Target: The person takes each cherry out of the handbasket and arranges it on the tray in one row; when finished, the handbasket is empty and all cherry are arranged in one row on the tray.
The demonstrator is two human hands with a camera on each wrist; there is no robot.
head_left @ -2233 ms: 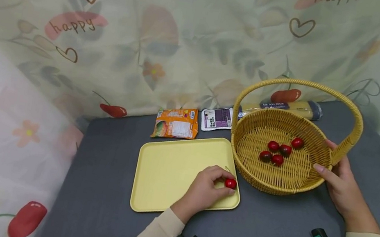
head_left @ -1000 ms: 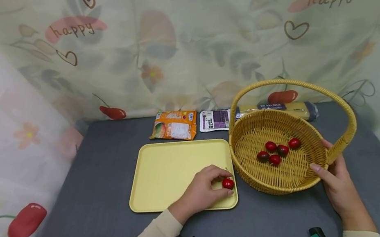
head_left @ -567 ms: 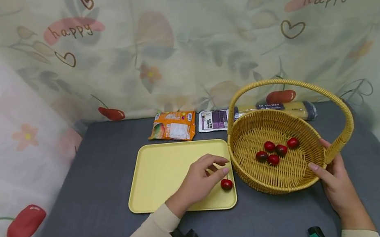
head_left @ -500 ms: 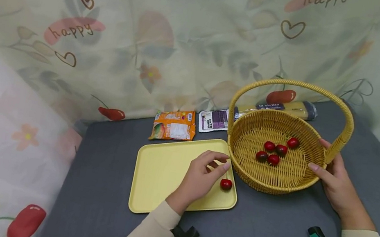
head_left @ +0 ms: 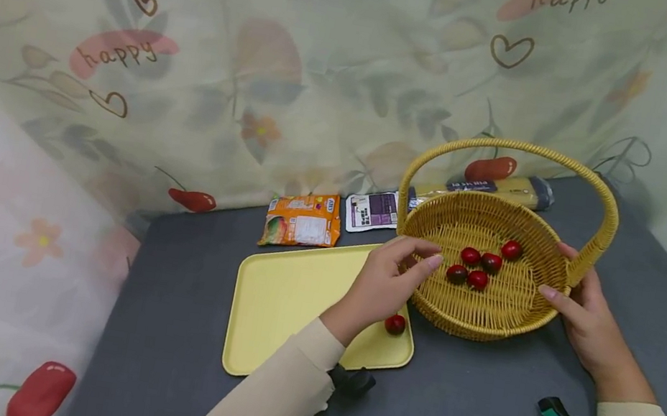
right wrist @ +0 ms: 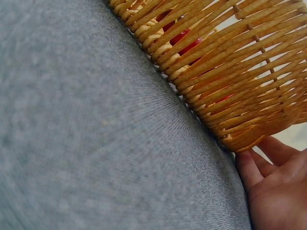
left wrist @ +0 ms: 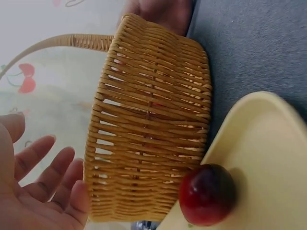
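Observation:
A dark red cherry (head_left: 395,325) sits near the right edge of the yellow tray (head_left: 286,302); it also shows up close in the left wrist view. My left hand (head_left: 383,285) hovers over the tray's upper right part, its fingertips over the near left rim of the wicker basket (head_left: 478,325). In the left wrist view the fingers (left wrist: 45,177) are loosely bent and apart, holding nothing. My right hand (head_left: 592,329) grips the basket's right side by the handle base, thumb over the rim, fingers outside. Several cherries (head_left: 477,280) lie on the basket's floor.
Behind the tray lie an orange snack packet (head_left: 303,220) and a purple and white pouch (head_left: 371,211). A long yellow package (head_left: 516,192) rests behind the basket, along the patterned cloth backdrop (head_left: 326,90). The basket's tall arched handle (head_left: 520,147) stands up. Grey cloth (head_left: 438,414) covers the table.
My left hand has left the cherry, which stays on the tray, and has risen and moved toward the basket rim. My right hand keeps its grip on the basket.

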